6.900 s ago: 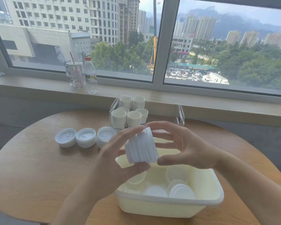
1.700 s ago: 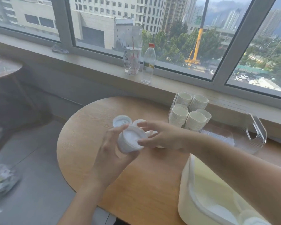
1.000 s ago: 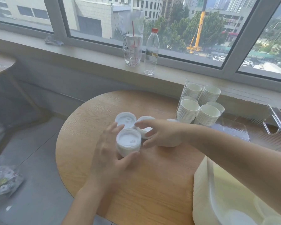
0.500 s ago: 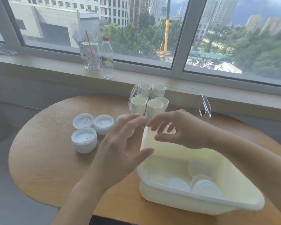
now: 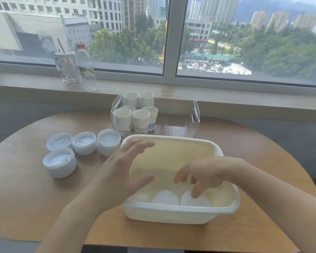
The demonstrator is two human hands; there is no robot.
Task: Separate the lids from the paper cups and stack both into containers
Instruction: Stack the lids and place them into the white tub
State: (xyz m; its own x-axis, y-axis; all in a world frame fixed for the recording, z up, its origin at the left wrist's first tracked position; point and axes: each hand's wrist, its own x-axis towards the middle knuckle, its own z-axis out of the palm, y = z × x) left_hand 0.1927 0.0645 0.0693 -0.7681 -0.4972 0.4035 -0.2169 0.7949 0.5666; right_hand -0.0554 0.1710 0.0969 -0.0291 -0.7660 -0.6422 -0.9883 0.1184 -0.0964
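Both hands have moved over the cream rectangular plastic tub [image 5: 171, 141]; left hand [image 5: 124, 172] and right hand [image 5: 206, 174] hold nothing, grip open. White plastic lids [image 5: 181, 199] lie inside; four lid stacks [image 5: 59, 162] rest left on the round wooden surface [image 5: 26, 198]; white paper cups [image 5: 133, 114] fill the clear bin [image 5: 193, 114].

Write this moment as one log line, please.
left hand open, over tub rim | right hand open, reaching into cream tub | lid stacks on table | cups in clear bin

Round wooden table [image 5: 26, 207]; on it cream tub [image 5: 181, 213], clear bin [image 5: 194, 114], four lid stacks [image 5: 59, 164]
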